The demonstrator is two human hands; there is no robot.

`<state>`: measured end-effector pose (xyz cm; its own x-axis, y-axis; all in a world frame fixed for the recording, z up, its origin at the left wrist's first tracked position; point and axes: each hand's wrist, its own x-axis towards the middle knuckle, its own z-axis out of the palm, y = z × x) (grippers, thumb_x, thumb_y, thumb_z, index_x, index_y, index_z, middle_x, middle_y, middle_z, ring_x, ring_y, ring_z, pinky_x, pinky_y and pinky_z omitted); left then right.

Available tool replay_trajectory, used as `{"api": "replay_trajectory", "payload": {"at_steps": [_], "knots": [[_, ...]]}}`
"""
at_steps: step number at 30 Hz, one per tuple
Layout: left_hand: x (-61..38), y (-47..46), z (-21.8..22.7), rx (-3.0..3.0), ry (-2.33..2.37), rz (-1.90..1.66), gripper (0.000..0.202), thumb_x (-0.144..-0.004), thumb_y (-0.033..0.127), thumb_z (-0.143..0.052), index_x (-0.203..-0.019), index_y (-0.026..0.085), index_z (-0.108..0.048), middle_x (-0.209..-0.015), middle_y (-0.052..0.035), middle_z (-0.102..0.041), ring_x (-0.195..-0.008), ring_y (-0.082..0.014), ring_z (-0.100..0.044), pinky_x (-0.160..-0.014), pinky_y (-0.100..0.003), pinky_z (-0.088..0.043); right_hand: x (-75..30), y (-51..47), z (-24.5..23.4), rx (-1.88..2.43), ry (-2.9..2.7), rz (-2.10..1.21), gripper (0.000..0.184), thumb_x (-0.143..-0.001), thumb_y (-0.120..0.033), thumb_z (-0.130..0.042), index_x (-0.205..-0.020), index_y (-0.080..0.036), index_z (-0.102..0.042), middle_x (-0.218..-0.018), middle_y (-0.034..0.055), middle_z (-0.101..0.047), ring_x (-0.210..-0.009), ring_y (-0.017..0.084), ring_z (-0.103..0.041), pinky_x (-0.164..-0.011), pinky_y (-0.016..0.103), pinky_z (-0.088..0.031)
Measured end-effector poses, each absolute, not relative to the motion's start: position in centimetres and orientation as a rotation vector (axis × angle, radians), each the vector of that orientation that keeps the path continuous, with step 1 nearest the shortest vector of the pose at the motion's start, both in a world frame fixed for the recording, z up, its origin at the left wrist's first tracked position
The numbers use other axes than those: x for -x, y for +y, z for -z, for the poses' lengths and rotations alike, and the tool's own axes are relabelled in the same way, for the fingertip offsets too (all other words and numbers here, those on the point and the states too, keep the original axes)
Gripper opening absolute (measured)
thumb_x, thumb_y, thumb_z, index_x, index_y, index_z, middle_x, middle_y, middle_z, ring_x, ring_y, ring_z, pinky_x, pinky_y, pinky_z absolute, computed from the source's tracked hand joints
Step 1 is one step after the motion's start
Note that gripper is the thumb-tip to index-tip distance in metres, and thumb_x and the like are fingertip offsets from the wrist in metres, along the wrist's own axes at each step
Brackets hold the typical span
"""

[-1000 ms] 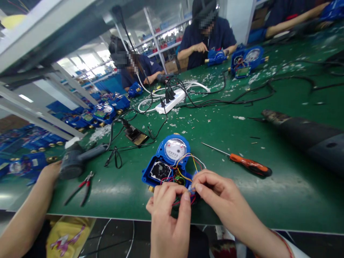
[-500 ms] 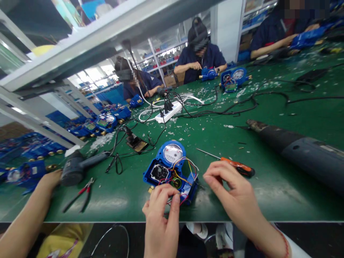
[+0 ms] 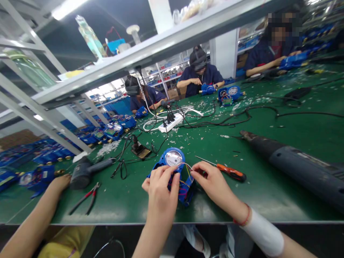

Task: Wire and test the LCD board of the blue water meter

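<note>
Right-hand fingers pinched together on thin yellow wires; left-hand fingers curled over the housing, their hold hidden. Beneath them lies a blue plastic water meter, its round glass dial uppermost, near the front edge of the green surface, around its middle. Just right of the fingers, an orange-handled screwdriver points its slim steel shaft toward the meter; beyond lies a long grey cylindrical power tool. Far left, red-handled pliers rest near another person's hand beside a dark heat gun.
</note>
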<state>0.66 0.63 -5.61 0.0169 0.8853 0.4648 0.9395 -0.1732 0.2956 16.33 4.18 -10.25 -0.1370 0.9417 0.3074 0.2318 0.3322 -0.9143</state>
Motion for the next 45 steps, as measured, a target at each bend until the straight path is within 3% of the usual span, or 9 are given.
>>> {"api": "replay_trajectory", "payload": {"at_steps": [3,9,15,21,25,28,31,34,45], "knots": [[-1.2,2.1,4.6,2.339,-1.798,0.743,0.033,-0.090,0.017,-0.055,-0.119,0.028,-0.064,-0.118,-0.0066,-0.066,-0.110,-0.0267,-0.057,-0.085,-0.042,-0.033,-16.2,4.2,10.3,1.022,-1.602,-0.883,0.013,-0.085,-0.016,-0.053,-0.074,-0.015,-0.060,-0.075,0.0022,-0.059,-0.074,0.015,-0.055,-0.070,0.027,-0.043],[-1.4,3.1,3.8,2.487,-1.674,0.606,0.015,-0.087,0.014,-0.059,-0.082,0.024,-0.069,-0.103,-0.0018,-0.069,-0.102,-0.0227,-0.057,-0.080,-0.039,-0.028,-17.0,4.0,10.7,1.019,-1.572,-0.916,0.010,-0.083,-0.018,-0.055,-0.080,-0.015,-0.064,-0.079,0.0031,-0.063,-0.075,0.015,-0.057,-0.069,0.027,-0.044],[-1.0,2.1,4.2,2.477,-1.720,0.548,0.017,-0.092,0.016,-0.051,-0.080,0.021,-0.062,-0.085,-0.0001,-0.068,-0.085,-0.0204,-0.057,-0.074,-0.037,-0.024,-17.0,4.1,11.1,1.045,-1.559,-0.947,0.007,-0.081,-0.017,-0.056,-0.075,-0.015,-0.061,-0.073,0.0011,-0.061,-0.069,0.014,-0.054,-0.065,0.026,-0.043],[-0.5,1.4,4.7,2.452,-1.794,0.560,0.018,-0.092,0.013,-0.049,-0.085,0.022,-0.063,-0.085,0.0005,-0.070,-0.084,-0.0201,-0.059,-0.077,-0.038,-0.024,-16.9,4.0,11.2,1.042,-1.562,-0.969,0.010,-0.084,-0.016,-0.052,-0.075,-0.015,-0.056,-0.071,0.0000,-0.057,-0.068,0.013,-0.051,-0.064,0.025,-0.040],[-0.7,1.3,4.9,2.437,-1.832,0.597,0.019,-0.091,0.012,-0.049,-0.086,0.022,-0.064,-0.087,-0.0001,-0.071,-0.086,-0.0203,-0.059,-0.077,-0.037,-0.028,-17.0,3.8,10.9,0.994,-1.579,-0.966,0.006,-0.083,-0.012,-0.055,-0.083,-0.015,-0.060,-0.081,0.0012,-0.061,-0.075,0.013,-0.054,-0.071,0.026,-0.043],[-1.0,1.4,5.0,2.404,-1.860,0.621,0.017,-0.091,0.014,-0.049,-0.085,0.023,-0.063,-0.087,-0.0004,-0.072,-0.085,-0.0207,-0.060,-0.077,-0.038,-0.027,-16.8,3.6,10.6,0.937,-1.598,-0.953,0.012,-0.081,-0.010,-0.060,-0.091,-0.016,-0.063,-0.090,0.0017,-0.064,-0.082,0.014,-0.056,-0.077,0.026,-0.044],[-1.1,1.5,5.0,2.391,-1.869,0.630,0.016,-0.090,0.017,-0.051,-0.084,0.023,-0.063,-0.087,-0.0004,-0.072,-0.085,-0.0205,-0.060,-0.078,-0.039,-0.027,-16.5,3.8,10.4,0.911,-1.592,-0.927,0.006,-0.082,-0.011,-0.062,-0.080,-0.016,-0.064,-0.083,0.0013,-0.063,-0.082,0.015,-0.055,-0.076,0.027,-0.043],[-1.0,1.6,5.1,2.395,-1.863,0.629,0.014,-0.089,0.018,-0.054,-0.081,0.024,-0.065,-0.084,0.0010,-0.073,-0.082,-0.0197,-0.059,-0.078,-0.039,-0.026,-16.0,4.0,10.4,0.925,-1.534,-0.901,0.012,-0.083,-0.012,-0.061,-0.072,-0.016,-0.064,-0.076,0.0016,-0.061,-0.080,0.016,-0.054,-0.075,0.028,-0.041],[-1.0,2.3,5.5,2.353,-1.905,0.654,0.013,-0.083,0.018,-0.061,-0.076,0.024,-0.070,-0.059,0.0032,-0.064,-0.068,-0.0186,-0.058,-0.072,-0.037,-0.027,-15.1,4.6,10.3,0.937,-1.395,-1.110,0.009,-0.080,-0.013,-0.058,-0.076,-0.014,-0.066,-0.073,0.0007,-0.058,-0.068,0.012,-0.052,-0.064,0.024,-0.041]]}}
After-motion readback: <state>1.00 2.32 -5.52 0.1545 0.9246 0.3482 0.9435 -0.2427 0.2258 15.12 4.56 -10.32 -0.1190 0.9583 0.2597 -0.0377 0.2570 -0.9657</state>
